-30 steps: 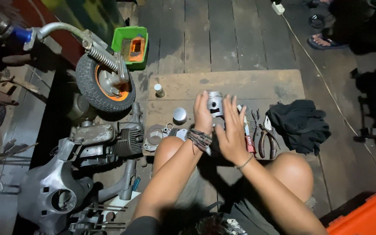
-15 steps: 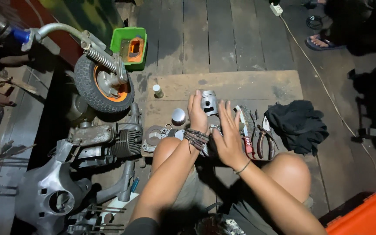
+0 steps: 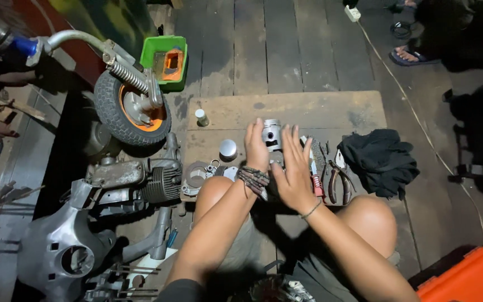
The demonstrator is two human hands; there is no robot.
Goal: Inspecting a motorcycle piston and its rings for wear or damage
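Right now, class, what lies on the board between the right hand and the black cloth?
Head view: pliers and other hand tools lie between the right hand and black cloth.

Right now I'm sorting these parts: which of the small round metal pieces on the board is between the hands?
The piston, standing between the left hand and right hand. The metal cap and small bottle sit farther left.

Both hands raised side by side, left hand [image 3: 257, 146] upright, right hand [image 3: 293, 170] fingers spread
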